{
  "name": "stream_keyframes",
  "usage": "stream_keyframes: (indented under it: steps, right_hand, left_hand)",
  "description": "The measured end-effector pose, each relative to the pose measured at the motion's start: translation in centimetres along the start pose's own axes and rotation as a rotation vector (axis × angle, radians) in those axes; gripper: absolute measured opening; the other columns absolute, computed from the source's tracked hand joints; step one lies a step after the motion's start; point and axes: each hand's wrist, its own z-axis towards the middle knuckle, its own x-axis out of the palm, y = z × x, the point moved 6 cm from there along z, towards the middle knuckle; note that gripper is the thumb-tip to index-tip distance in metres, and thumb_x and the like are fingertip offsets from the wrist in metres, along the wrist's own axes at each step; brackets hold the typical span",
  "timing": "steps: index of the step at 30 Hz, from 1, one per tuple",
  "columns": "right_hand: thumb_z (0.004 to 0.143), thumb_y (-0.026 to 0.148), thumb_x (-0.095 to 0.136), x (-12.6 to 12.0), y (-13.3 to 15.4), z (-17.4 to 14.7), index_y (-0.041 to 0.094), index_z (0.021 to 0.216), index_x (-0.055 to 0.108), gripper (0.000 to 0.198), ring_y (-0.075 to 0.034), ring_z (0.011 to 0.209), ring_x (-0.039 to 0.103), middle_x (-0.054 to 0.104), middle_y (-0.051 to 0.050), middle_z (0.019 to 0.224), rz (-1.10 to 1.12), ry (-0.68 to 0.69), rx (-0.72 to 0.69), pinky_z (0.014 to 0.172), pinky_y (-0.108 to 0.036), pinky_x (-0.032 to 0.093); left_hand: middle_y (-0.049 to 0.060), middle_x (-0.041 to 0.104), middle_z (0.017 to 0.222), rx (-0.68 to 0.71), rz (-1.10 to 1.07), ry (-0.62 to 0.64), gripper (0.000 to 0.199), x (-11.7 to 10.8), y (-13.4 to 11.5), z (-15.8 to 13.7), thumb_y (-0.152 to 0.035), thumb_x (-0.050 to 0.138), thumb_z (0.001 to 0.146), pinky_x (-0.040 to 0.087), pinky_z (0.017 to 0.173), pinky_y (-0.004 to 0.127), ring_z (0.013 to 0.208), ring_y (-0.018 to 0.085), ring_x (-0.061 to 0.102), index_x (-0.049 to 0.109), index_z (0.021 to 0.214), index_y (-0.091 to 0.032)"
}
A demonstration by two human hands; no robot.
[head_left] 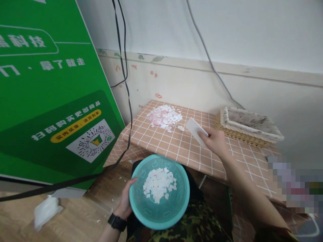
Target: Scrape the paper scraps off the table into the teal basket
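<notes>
My left hand [127,196] grips the left rim of a round teal plastic colander [185,201], held below the table's front edge. Many small white paper scraps [159,183] lie in its middle. Over the table, my right hand [214,139] is closed on a flat white rectangular scraper-like piece [195,131], tilted with its far end toward the scraps. Left of that piece, a heap of white and pinkish paper scraps [164,116] rests on the tablecloth, with a few loose bits beside it.
The table wears a brown checked cloth [161,141]. A lined wicker basket [242,136] stands at the right against the wall. A tall green panel [50,101] is at the left, a black cable [129,97] hanging before it. A white plastic bag [46,213] lies on the floor.
</notes>
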Motion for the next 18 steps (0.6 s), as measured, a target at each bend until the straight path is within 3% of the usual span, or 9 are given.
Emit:
stream_keyframes:
  steps: [7,18]
  right_hand:
    - [0.082,0.032,0.047,1.4,1.8,1.8,0.017,0.077,0.072,0.03,-0.012,0.049,0.051,0.056,0.0,0.053,0.029,0.158,-0.111,0.052,-0.024,0.029]
    - [0.078,0.032,0.047,0.6,-0.3,2.7,0.016,0.073,0.072,0.03,-0.014,0.052,0.051,0.058,-0.002,0.054,-0.051,0.13,-0.035,0.053,-0.025,0.029]
  left_hand:
    - [0.007,0.074,0.072,-0.016,0.001,-0.005,0.018,-0.4,0.4,0.0,-0.029,0.066,0.073,0.054,0.067,0.034,0.063,0.021,0.067,0.069,0.08,-0.013]
    - [0.008,0.074,0.074,-0.041,-0.002,0.013,0.021,-0.5,0.7,0.1,-0.031,0.067,0.073,0.055,0.068,0.038,0.065,0.023,0.068,0.069,0.083,-0.013]
